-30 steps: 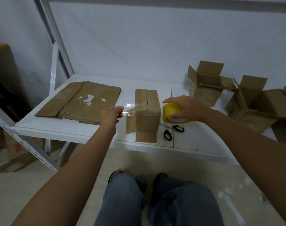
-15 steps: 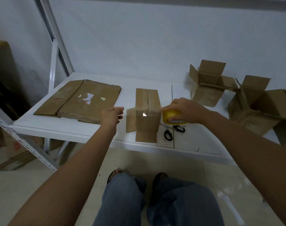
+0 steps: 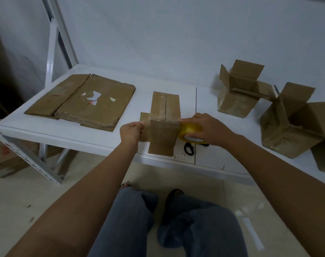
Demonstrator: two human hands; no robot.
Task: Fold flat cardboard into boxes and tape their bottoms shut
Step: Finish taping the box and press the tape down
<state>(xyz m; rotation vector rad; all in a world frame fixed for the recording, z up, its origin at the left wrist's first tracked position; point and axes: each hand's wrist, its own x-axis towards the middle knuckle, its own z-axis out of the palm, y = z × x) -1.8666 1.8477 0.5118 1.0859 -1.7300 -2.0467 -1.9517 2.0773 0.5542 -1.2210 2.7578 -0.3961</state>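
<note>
While the left hand (image 3: 132, 131) pinches the tape end beside the box (image 3: 163, 127) at the table (image 3: 83, 134) front, right-hand fingers (image 3: 207, 127) clamp the tape roll (image 3: 189, 131); keep the strip taut and centred, then press down.

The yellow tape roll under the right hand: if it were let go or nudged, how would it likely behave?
The tape roll is round and seems tilted on edge beside the box, so it would probably roll or flop flat. It looks light enough for the right hand alone. Any strip towards the left hand would likely tether it.
</note>
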